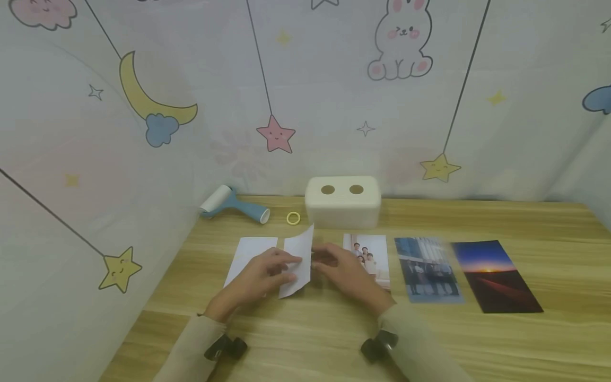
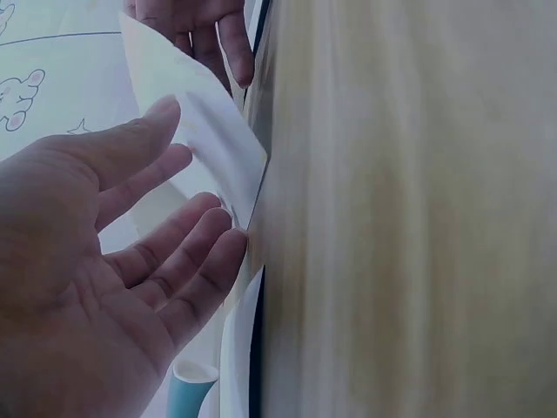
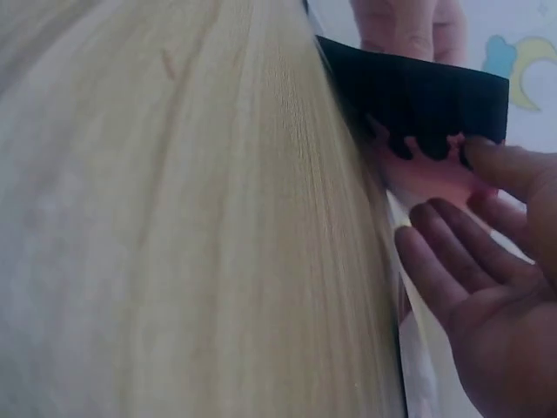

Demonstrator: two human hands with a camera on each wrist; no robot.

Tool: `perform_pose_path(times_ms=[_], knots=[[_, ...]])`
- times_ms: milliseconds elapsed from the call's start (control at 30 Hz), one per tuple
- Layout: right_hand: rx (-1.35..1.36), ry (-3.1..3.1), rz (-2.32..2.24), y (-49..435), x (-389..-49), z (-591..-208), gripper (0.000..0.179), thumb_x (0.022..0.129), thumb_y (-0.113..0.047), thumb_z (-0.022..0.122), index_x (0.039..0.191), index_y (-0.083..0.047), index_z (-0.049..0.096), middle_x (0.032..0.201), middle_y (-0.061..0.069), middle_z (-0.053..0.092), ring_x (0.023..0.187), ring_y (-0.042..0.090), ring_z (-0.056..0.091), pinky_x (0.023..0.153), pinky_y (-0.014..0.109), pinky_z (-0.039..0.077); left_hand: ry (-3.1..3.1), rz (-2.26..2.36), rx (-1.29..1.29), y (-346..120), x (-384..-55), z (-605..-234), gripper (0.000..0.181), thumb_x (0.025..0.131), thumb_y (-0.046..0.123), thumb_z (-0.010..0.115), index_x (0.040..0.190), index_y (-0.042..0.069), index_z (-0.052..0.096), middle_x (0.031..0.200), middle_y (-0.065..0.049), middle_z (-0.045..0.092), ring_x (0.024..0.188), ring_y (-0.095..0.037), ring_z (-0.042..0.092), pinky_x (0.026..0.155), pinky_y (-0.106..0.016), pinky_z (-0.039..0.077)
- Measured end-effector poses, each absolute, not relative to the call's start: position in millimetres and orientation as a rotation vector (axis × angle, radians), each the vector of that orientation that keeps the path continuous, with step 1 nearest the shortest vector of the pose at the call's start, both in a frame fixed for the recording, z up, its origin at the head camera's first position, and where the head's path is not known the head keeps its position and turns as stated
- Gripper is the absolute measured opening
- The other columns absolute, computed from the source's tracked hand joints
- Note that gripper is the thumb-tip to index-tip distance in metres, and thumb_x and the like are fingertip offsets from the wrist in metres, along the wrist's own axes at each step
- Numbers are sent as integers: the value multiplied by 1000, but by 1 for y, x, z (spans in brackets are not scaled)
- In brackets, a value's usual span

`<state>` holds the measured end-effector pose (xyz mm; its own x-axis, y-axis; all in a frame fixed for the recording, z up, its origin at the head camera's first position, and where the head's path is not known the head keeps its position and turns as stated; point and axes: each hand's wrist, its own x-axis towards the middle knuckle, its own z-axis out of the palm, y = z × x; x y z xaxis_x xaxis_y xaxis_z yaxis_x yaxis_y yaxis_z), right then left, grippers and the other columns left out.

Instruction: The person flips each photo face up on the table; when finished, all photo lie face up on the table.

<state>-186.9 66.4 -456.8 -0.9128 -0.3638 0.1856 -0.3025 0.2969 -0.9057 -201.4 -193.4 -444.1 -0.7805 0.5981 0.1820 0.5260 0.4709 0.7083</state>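
A photo print [image 1: 304, 269] stands tilted off the table, its white back facing left. In the right wrist view its picture side [image 3: 418, 100] shows dark silhouettes on a pink ground. My right hand [image 1: 347, 271] pinches the right edge between thumb and forefinger. My left hand [image 1: 254, 278] is at the white back, fingers loosely bent and not closed round it; the left wrist view shows its palm [image 2: 96, 287]. Another white sheet [image 1: 250, 254] lies flat at the left, partly behind the left hand. A family photo [image 1: 379, 254] lies just beyond the right hand, which covers part of it.
To the right lie a group photo [image 1: 427, 270] and a sunset photo [image 1: 496, 276]. Along the back stand a white box with two holes [image 1: 342, 209], a small yellow ring [image 1: 293, 218] and a blue-handled roller [image 1: 236, 204]. A patterned cloth [image 1: 324, 106] hangs behind the wooden table [image 1: 305, 339].
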Motion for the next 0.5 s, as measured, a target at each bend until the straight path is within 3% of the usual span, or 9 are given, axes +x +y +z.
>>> perform_pose_path(times_ms=[500], knots=[[-739,2187,-1911,60,-185,-460,65,97,-1,75,155,-1,46,139,19,64,127,35,65,106,41,53,2645,1317,946,-186,-200,-445,40,97,9,79,135,4,70,123,-10,71,104,-28,72,89,-40,61]])
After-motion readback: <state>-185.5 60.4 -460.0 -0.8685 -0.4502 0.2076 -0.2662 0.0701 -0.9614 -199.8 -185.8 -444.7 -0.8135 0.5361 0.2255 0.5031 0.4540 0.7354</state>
